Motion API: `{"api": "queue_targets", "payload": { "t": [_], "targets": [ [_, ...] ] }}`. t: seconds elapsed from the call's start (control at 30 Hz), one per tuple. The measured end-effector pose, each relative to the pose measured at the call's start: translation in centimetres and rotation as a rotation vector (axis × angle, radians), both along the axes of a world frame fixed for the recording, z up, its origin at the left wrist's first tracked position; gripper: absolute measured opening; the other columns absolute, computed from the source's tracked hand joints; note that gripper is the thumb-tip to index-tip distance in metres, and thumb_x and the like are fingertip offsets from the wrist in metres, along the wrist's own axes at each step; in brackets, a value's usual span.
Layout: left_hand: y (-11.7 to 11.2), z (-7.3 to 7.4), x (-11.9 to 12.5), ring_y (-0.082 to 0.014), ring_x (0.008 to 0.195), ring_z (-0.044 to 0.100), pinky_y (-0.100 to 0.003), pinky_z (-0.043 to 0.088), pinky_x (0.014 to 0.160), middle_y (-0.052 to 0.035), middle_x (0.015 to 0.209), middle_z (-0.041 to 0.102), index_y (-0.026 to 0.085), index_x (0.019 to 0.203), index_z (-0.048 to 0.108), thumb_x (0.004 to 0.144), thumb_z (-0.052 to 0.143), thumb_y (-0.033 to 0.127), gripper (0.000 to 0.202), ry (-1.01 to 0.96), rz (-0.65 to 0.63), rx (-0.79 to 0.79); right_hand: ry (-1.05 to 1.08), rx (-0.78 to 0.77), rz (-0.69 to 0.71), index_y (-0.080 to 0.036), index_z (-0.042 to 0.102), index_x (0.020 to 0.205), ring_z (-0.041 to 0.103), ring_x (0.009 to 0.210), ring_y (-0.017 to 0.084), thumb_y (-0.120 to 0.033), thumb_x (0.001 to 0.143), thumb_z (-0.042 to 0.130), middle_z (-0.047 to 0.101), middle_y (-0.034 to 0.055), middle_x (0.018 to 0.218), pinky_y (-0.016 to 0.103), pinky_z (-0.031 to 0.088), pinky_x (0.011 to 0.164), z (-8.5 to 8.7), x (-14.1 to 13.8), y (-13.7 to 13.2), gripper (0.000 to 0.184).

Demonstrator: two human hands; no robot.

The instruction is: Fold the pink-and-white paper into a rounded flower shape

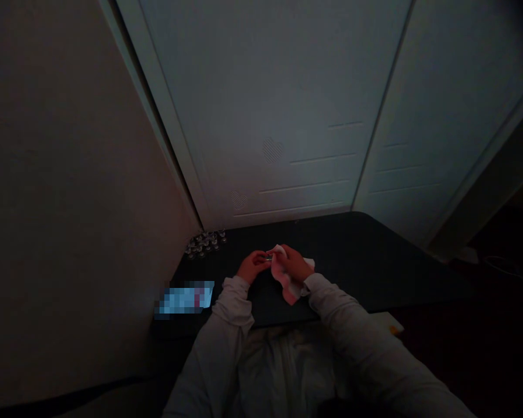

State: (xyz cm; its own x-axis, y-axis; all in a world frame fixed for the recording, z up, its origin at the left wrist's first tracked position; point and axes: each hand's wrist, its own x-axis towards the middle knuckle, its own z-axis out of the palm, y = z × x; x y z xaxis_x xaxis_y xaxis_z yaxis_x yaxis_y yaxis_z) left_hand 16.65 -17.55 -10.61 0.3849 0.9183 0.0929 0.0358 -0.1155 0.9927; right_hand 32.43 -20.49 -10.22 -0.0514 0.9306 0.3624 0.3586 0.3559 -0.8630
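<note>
The room is dim. My left hand point(253, 265) pinches a small shiny object point(268, 256) just above the dark table point(366, 261); I cannot make out what the object is. My right hand point(293, 261) is closed on a pink-and-white cloth point(290, 285), which it presses against that object. The cloth hangs down below my right wrist. Both arms are in pale long sleeves.
A cluster of several small shiny pieces point(204, 242) sits at the table's far left corner by the wall. A blurred, lit rectangle point(185, 299) lies at the table's left edge. White panelled doors point(287, 116) stand right behind the table.
</note>
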Motion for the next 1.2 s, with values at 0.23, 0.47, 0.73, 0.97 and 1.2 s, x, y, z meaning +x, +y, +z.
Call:
{"api": "queue_targets", "payload": {
  "t": [0.23,0.47,0.73,0.97,1.2],
  "targets": [
    [-0.5,0.5,0.0,-0.0122,0.071,0.055,-0.028,0.039,0.072,-0.0008,0.071,0.06,0.015,0.08,0.053,0.054,0.067,0.02,0.03,0.012,-0.007,-0.02,-0.051,-0.001,-0.04,-0.019,0.058,0.087,0.049,0.073,0.013,-0.029,0.075,0.038,0.056,0.001,0.079,0.025,0.036,0.069,-0.2,0.0,0.2,0.025],
    [-0.1,0.3,-0.1,-0.0109,0.067,0.053,-0.025,0.038,0.065,-0.0007,0.07,0.059,0.015,0.08,0.055,0.053,0.067,0.026,0.032,-0.003,0.022,-0.024,-0.014,-0.003,0.006,-0.02,0.057,0.09,0.05,0.075,0.013,-0.031,0.075,0.04,0.057,0.0012,0.083,0.025,0.037,0.069,0.1,0.0,-0.1,0.026],
    [0.9,-0.4,-0.5,-0.0077,0.055,0.048,-0.022,0.036,0.052,0.0003,0.069,0.056,0.016,0.084,0.056,0.056,0.064,0.033,0.034,-0.058,0.122,-0.075,0.042,-0.031,0.059,-0.019,0.056,0.093,0.051,0.078,0.015,-0.036,0.074,0.044,0.058,0.002,0.085,0.027,0.039,0.07,0.2,-0.1,-0.3,0.028],
    [1.5,-0.9,-0.8,-0.0074,0.056,0.05,-0.021,0.037,0.051,-0.0016,0.073,0.057,0.015,0.087,0.056,0.058,0.062,0.037,0.036,-0.211,0.159,-0.187,0.234,-0.209,0.16,-0.017,0.053,0.089,0.052,0.072,0.014,-0.037,0.064,0.056,0.058,0.0016,0.08,0.026,0.041,0.063,0.3,-0.3,-0.2,0.032],
    [1.6,-1.0,-0.8,-0.0067,0.053,0.05,-0.02,0.037,0.05,-0.0018,0.073,0.057,0.015,0.091,0.054,0.059,0.062,0.035,0.038,-0.252,0.176,-0.201,0.338,-0.269,0.237,-0.017,0.052,0.089,0.05,0.066,0.011,-0.036,0.062,0.059,0.057,-0.0001,0.078,0.023,0.04,0.059,0.5,-0.4,-0.4,0.033]
  ]
}}
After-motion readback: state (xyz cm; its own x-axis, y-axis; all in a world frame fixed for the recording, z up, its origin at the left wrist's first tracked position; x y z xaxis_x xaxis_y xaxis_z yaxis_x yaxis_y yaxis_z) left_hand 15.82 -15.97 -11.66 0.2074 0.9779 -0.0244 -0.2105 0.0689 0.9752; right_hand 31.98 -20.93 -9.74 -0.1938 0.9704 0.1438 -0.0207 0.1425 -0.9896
